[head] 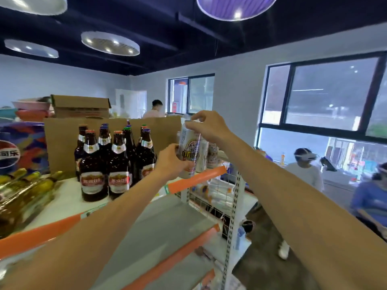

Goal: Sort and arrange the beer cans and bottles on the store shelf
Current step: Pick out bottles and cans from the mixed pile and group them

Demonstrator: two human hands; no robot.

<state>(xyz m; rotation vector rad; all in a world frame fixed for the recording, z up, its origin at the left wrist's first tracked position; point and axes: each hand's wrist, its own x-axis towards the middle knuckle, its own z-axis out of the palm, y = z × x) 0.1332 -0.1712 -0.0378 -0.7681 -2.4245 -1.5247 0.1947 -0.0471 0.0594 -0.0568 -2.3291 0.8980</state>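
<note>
Entry: I had the white beer can (pixel 189 147) right of the brown bottles (pixel 109 162), left hand (pixel 172 162) wrapped round its lower half, right hand (pixel 207 125) pinching its rim (label facing me); I judged an upright set-down best.

At the left edge of your view sits a blue printed Pepsi carton (pixel 18 147). Stacked pink and orange plastic basins (pixel 31 109) sit above it, with an open brown cardboard box (pixel 80 106) just beside them. Round white ceiling lamps (pixel 110 43) hang upper left. On your right is a large black-framed window (pixel 326 95), and below it a person in a white top (pixel 304 170) wears a white headset.
</note>
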